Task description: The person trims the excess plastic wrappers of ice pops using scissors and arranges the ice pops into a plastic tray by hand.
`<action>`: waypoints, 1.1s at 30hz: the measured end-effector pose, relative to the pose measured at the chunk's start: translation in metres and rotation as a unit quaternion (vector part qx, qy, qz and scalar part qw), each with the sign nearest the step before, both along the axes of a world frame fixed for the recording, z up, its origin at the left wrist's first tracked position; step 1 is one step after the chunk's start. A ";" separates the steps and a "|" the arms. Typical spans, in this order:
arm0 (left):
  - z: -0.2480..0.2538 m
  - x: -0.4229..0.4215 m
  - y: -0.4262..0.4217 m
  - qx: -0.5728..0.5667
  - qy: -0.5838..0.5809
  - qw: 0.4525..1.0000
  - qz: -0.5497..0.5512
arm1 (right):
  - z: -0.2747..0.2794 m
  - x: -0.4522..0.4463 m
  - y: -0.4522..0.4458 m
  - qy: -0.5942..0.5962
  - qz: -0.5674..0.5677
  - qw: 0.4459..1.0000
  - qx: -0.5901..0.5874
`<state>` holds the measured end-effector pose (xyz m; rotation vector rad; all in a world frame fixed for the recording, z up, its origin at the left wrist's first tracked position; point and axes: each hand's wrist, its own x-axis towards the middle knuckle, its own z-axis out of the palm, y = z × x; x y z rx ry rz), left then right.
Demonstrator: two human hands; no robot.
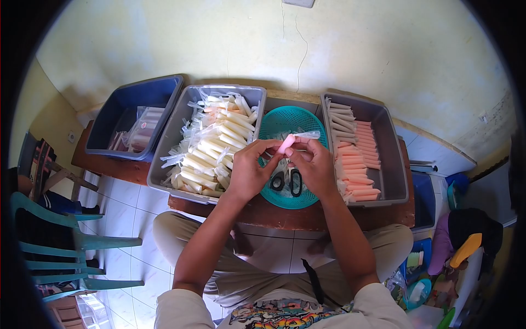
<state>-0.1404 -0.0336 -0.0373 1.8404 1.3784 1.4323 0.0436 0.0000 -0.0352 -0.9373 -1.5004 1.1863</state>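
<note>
Above a round teal basket [267, 193], both hands hold a pink ice pop [286, 144] in a clear plastic tube. My left hand [249, 167] is closed on its pink end. My right hand [315, 165] pinches it near the loose clear plastic end [309, 134], which sticks out to the right. Scissors with black handles [296, 183] lie in the basket below, among clear plastic scraps; their blades are hidden. Left of the basket, a grey tub [259, 109] holds many cream-coloured ice pops [211, 159] with loose plastic ends.
Right of the basket, another grey tub [395, 164] contains rows of pink and pale ice pops [353, 170]. A dark blue tub [109, 112] with packed bags stands at far left. All rest on a brown bench [252, 214] against the wall. Green chairs [71, 241] stand at lower left, beside a person.
</note>
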 end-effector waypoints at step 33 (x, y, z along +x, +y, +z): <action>-0.007 -0.004 -0.001 0.027 0.025 0.999 0.028 | -0.050 -0.014 0.002 -0.535 -0.038 0.841 -0.070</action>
